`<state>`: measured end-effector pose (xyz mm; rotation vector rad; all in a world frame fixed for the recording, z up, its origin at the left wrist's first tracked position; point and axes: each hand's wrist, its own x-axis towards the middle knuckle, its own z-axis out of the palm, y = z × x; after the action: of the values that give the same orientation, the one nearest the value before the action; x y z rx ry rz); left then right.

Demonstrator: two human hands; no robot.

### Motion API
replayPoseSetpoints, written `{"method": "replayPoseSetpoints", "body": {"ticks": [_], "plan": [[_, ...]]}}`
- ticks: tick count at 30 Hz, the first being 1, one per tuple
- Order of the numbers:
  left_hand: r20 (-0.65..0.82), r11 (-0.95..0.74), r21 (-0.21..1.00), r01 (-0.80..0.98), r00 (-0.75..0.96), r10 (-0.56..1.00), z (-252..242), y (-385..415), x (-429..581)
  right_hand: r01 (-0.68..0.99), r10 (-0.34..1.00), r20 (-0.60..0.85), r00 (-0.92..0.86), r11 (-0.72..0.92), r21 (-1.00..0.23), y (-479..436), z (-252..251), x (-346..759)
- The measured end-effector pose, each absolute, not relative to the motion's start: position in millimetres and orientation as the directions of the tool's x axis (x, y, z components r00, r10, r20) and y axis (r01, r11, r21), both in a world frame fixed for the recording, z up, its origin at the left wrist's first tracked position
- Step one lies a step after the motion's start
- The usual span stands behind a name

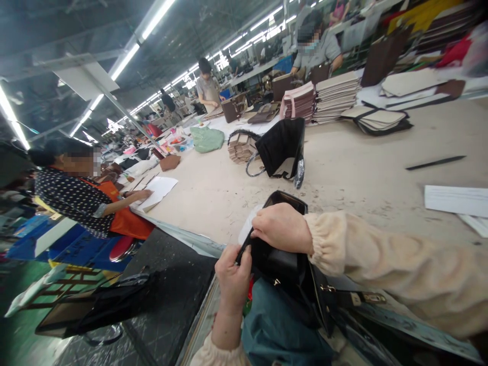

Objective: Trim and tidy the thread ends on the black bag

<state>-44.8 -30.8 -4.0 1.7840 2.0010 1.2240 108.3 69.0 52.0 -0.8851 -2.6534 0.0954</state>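
Both hands are on a black handbag at the near edge of the table, close to my body. My left hand pinches the bag's edge between thumb and fingers. Just above it, my right hand is closed on the same edge, its fingertips bent over the rim. Gold-coloured hardware and a strap hang on the bag's lower side. Its interior is largely covered by my right hand. A second black bag stands opened up on the table beyond.
Stacked panels stand at the back. A bundle of beige pieces and a green plastic bag lie farther left. White papers lie right. A co-worker in an orange apron sits left, near a dark bag on a black surface.
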Motion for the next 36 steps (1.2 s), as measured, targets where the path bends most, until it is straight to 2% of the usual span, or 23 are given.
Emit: {"method": "replayPoseSetpoints", "body": {"ticks": [13, 23, 28, 36], "plan": [[0.384, -0.150, 0.743, 0.652, -0.232, 0.894, -6.8, -26.6, -48.6, 0.576, 0.603, 0.306, -0.736, 0.796, -0.184, 72.4, 49.1, 104.8], [0.307, 0.019, 0.665, 0.746, -0.296, 0.905, 5.8, -16.5, -37.0, 0.598, 0.623, 0.292, -0.726, 0.781, -0.181, 73.7, 52.7, 105.1], [0.306, -0.013, 0.707, 0.707, -0.290, 0.907, 7.2, -13.5, -31.5, 0.605, 0.631, 0.266, -0.729, 0.775, -0.180, 74.8, 54.9, 106.8], [0.375, -0.046, 0.640, 0.767, -0.260, 0.890, 4.9, -14.3, -33.8, 0.503, 0.538, 0.229, -0.811, 0.842, -0.196, 95.7, 57.0, 127.4]]}}
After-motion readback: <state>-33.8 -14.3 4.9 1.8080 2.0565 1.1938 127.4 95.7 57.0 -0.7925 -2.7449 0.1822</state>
